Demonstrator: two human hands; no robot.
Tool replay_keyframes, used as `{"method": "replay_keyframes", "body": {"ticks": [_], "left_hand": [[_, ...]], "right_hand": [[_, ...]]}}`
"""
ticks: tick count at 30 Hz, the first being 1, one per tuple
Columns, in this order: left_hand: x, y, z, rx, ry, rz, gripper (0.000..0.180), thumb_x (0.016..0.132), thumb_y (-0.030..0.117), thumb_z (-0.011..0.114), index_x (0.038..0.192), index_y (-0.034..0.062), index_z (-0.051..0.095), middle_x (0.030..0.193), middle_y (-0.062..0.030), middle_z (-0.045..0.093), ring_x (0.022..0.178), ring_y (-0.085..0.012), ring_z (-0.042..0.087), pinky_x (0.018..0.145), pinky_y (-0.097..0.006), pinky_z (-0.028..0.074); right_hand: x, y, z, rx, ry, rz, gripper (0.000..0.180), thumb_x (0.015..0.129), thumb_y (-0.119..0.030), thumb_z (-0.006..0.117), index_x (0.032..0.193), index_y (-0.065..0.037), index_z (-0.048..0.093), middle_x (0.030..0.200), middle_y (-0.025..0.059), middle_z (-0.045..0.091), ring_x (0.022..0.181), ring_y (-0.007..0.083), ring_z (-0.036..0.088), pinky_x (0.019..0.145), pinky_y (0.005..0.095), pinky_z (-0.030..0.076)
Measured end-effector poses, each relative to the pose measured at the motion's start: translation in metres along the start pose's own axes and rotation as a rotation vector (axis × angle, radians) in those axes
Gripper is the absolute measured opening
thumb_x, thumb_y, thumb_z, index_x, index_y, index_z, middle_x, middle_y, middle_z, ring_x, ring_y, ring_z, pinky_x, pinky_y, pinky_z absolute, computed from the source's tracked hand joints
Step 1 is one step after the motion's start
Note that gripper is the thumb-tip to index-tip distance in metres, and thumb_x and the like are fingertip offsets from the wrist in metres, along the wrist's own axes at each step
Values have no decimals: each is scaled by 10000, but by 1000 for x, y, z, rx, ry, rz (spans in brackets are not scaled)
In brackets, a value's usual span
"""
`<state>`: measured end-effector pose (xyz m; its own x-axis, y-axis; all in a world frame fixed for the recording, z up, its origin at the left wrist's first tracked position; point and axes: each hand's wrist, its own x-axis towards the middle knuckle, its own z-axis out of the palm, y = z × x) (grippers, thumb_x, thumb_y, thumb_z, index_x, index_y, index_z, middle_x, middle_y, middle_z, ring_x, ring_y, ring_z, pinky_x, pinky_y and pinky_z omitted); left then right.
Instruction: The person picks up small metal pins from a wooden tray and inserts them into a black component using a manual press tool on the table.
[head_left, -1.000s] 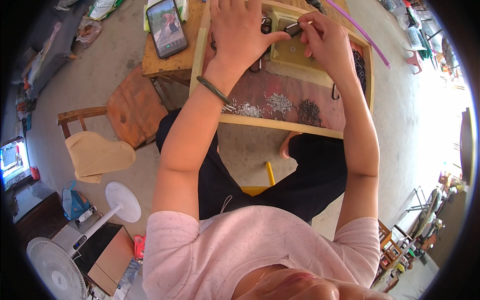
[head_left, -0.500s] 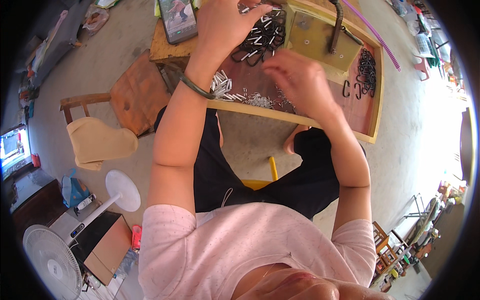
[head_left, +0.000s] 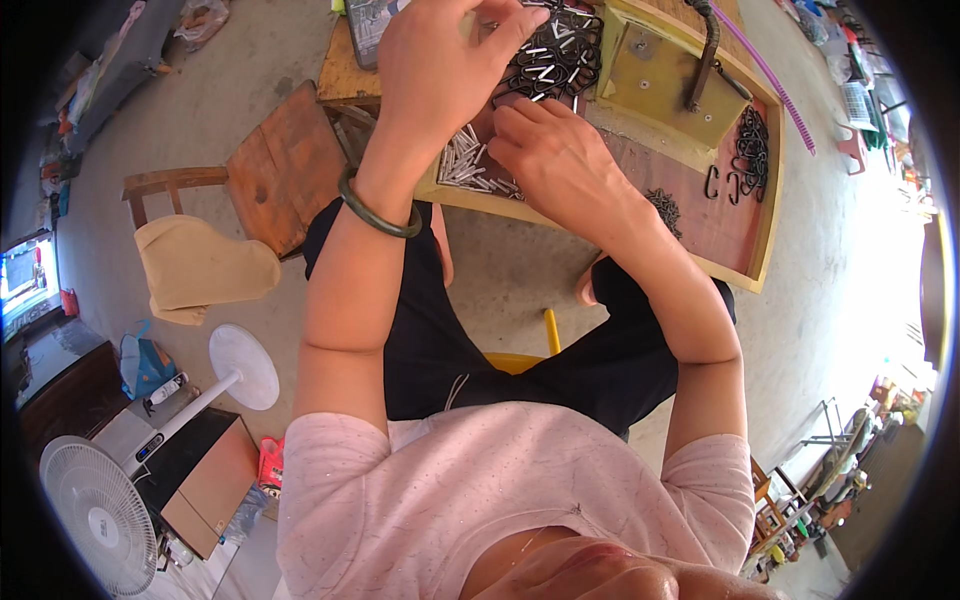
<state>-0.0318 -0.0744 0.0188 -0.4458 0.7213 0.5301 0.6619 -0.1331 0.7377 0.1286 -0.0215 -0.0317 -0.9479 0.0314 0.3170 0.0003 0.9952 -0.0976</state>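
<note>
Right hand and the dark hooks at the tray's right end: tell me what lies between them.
In the head view, between the right hand and the dark hooks lie bare reddish tray floor and a small dark cluster of parts.

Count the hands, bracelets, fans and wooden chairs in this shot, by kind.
Hands: 2, left hand and right hand
Bracelet: 1
Fans: 2, standing fan and fan base
Wooden chair: 1
Total: 6
</note>
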Motion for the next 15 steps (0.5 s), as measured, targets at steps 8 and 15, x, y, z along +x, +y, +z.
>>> {"method": "replay_keyframes", "body": {"ticks": [8, 15], "left_hand": [[-23, 1, 9, -41, -114, -57, 209, 924, 220, 784, 1007, 29, 766, 880, -34, 753, 791, -119, 651, 769, -279, 522], [-25, -1, 23, -107, -94, -4, 190, 930, 211, 779, 1002, 35, 765, 840, -14, 735, 741, -87, 620, 683, -250, 497]], "right_hand": [[-28, 29, -25, 333, 61, 199, 78, 846, -119, 684, 858, -49, 652, 914, 91, 631, 876, 309, 646, 759, 435, 531], [-49, 22, -26, 331, 44, 170, 112, 845, -93, 706, 953, -69, 725, 913, 78, 633, 889, 293, 651, 751, 433, 538]]}}
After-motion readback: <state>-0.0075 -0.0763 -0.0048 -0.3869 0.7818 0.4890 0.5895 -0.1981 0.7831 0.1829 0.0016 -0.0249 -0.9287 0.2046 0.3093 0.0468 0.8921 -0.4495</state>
